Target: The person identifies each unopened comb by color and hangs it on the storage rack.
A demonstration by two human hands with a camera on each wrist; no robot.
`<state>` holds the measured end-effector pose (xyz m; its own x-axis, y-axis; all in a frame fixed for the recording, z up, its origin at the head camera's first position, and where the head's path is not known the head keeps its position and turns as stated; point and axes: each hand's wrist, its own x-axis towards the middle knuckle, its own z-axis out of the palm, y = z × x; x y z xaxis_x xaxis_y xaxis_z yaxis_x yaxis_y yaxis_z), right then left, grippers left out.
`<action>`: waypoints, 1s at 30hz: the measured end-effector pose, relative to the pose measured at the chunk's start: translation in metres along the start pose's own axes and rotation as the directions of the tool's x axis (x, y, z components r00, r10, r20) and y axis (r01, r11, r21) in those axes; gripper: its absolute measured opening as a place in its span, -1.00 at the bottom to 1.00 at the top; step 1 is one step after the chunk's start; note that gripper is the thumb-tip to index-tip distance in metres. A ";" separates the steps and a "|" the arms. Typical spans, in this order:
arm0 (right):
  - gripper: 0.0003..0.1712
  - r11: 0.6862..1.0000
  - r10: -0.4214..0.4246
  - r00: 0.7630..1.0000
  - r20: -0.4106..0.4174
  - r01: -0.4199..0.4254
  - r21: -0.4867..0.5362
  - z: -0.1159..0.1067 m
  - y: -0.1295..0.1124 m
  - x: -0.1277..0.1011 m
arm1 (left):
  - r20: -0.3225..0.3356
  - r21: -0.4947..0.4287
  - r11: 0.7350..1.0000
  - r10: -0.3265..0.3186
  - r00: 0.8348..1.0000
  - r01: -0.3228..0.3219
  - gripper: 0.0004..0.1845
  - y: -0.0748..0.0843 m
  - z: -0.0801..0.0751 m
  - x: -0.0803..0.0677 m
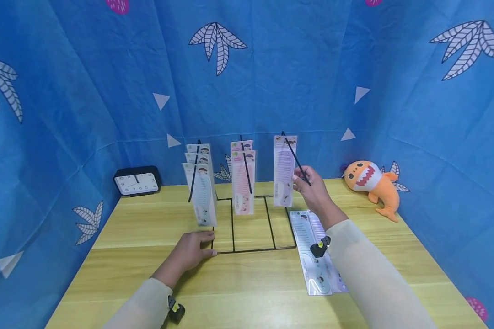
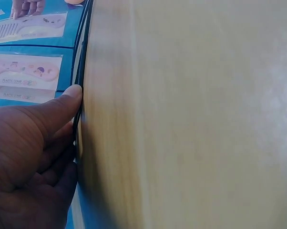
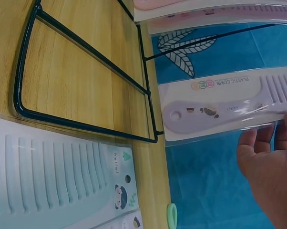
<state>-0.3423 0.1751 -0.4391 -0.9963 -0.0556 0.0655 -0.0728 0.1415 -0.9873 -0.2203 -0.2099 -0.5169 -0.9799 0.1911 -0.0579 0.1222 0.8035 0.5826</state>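
A pale wooden table [image 1: 148,237] with a plank grain fills the lower part of the head view, and blue cloth [image 1: 86,91] printed with white leaves and triangles hangs all around it as back and side walls. On the table stands a black wire display rack [image 1: 251,224], its flat base frame lying on the wood and three slanted hooks rising from it. The left hook carries several packaged combs in pale blue-grey [image 1: 201,192], the middle hook holds pink ones [image 1: 244,183], and the right hook holds a single lilac comb in its clear packet [image 1: 284,171].

The right hand [image 1: 313,189] is raised beside the right hook, fingers curled about the edge of the lilac comb packet; the right wrist view shows the fingertips [image 3: 277,138] against the packet's lower edge. The left hand [image 1: 189,251] lies flat on the table at the rack's front left corner, its fingers straight and pressing the wire base, with the thumb [image 2: 62,102] along the black wire in the left wrist view.

Just right of the rack, a stack of packaged mint-green combs [image 1: 313,251] lies flat on the wood under the right forearm. A black alarm clock [image 1: 137,182] stands at the back left of the table, and an orange plush shark [image 1: 372,183] sits at the back right.
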 end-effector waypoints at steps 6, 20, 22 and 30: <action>-0.67 1.000 0.011 1.000 -0.002 -0.011 -0.005 0.001 -0.001 0.000 | -0.004 0.002 1.000 -0.005 1.000 0.005 -0.45 0.000 0.001 0.000; -0.66 0.999 -0.040 0.999 -0.015 0.040 0.032 0.003 0.004 0.002 | -0.004 -0.003 1.000 -0.016 1.000 0.016 -0.45 -0.002 0.001 0.000; -0.64 0.998 -0.047 0.999 -0.015 0.048 0.031 0.003 0.005 0.001 | -0.005 -0.007 1.000 -0.021 1.000 0.021 -0.45 -0.001 0.001 0.000; -0.54 0.957 -0.019 1.000 0.003 0.019 -0.290 -0.019 0.010 -0.022 | -0.003 -0.008 1.000 -0.008 1.000 0.008 -0.45 -0.001 0.001 0.000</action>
<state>-0.3222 0.1968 -0.4472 -0.9946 -0.0613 0.0837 -0.1018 0.4206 -0.9015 -0.2206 -0.2104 -0.5182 -0.9813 0.1832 -0.0598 0.1135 0.8004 0.5887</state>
